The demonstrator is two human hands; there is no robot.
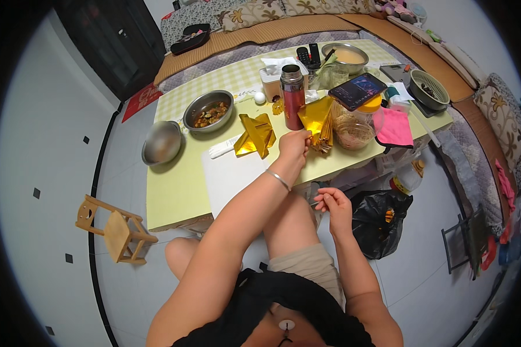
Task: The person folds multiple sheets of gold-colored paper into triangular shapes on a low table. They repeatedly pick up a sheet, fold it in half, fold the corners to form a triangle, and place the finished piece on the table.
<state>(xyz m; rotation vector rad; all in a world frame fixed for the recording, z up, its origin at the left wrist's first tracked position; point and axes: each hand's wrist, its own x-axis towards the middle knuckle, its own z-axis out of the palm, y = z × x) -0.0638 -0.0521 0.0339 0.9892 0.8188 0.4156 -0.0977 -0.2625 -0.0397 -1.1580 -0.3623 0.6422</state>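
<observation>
My left hand (295, 144) reaches over the table and pinches the lower edge of a folded gold foil paper stack (317, 118) that stands beside a red thermos flask (293, 95). A silver bangle sits on that wrist. Another crumpled gold foil sheet (256, 134) lies to the left on a white paper sheet (231, 173). My right hand (334, 205) hovers below the table edge above my knee, fingers curled together; nothing clear shows in it.
On the yellow-green table (173, 191) stand a steel bowl of food (208, 110), an upturned steel bowl (162, 141), a phone (358, 89) atop a plastic jar, a pink cloth (395, 127) and a green basket (428, 88). Black bag (381, 222) right, wooden stool (114, 230) left.
</observation>
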